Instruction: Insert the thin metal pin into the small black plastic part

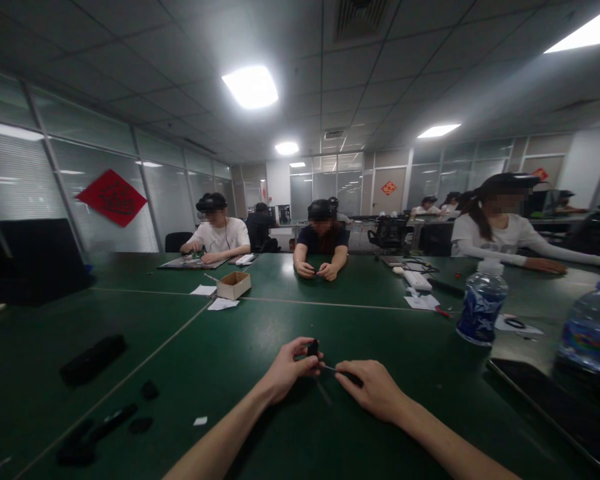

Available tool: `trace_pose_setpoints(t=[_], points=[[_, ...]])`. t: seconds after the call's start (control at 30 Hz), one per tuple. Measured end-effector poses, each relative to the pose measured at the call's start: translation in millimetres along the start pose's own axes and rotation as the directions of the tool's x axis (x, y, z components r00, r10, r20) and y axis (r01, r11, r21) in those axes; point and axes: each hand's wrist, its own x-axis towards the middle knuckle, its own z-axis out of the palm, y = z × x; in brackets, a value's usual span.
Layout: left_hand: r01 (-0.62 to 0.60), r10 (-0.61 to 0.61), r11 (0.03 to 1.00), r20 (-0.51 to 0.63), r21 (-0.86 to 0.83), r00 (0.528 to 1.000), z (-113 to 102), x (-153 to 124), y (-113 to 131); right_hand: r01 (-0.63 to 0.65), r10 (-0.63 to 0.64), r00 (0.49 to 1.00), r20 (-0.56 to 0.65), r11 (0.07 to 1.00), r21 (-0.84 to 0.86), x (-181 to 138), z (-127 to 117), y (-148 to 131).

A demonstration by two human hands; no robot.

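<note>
Pinching a small black part (313, 347) between thumb and fingers, the left hand (287, 370) holds it just above the table (230, 373). The right hand (375, 390) is closed on a thin tool (336, 371), perhaps a screwdriver, whose tip meets the part. A bottle (481, 303) stands off to the right.

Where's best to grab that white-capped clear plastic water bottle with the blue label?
Probably around the labelled middle of the white-capped clear plastic water bottle, coming from its near side: it stands upright on the green table, and its round body suits a wrap-around grip.
</note>
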Motion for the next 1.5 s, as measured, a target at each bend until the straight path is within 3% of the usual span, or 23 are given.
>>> trace_pose_setpoints(t=[1.5], points=[[0.030, -0.033, 0.996, -0.036, -0.078, 0.999, 1.0, 4.1, -3.8, 0.010, -0.010, 1.000, -0.022, 1.000, -0.022, 0.8, 6.9, 6.0]])
